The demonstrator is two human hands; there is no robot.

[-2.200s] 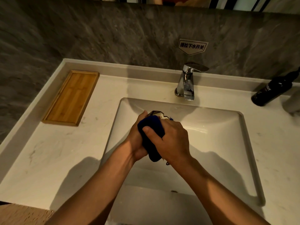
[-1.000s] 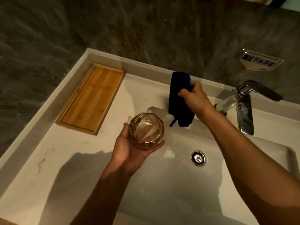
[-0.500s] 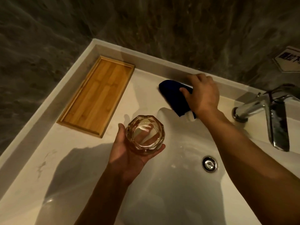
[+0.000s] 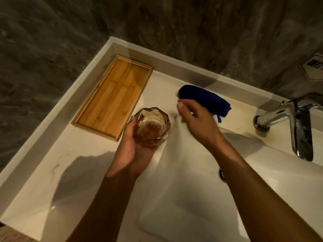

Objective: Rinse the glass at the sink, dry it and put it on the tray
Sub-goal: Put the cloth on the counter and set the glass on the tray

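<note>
My left hand [image 4: 134,151] cradles an amber faceted glass [image 4: 152,127], mouth up, over the counter just left of the sink basin [image 4: 192,198]. The glass hangs close to the near right corner of the bamboo tray [image 4: 111,96], which lies flat near the back left corner. My right hand [image 4: 197,119] hovers with fingers apart just right of the glass, holding nothing, and looks blurred. Behind it the folded dark blue cloth [image 4: 206,99] lies on the counter near the back wall.
A chrome faucet [image 4: 295,123] stands at the right, its spout reaching over the basin. The drain [image 4: 221,175] shows partly behind my right forearm. Dark stone wall rises behind the raised counter rim [image 4: 174,60]. A white sign [image 4: 314,67] is on the wall at right.
My right hand set the blue cloth down on the counter, let it go and drew back toward the glass. My left hand carried the glass left, nearer the tray.
</note>
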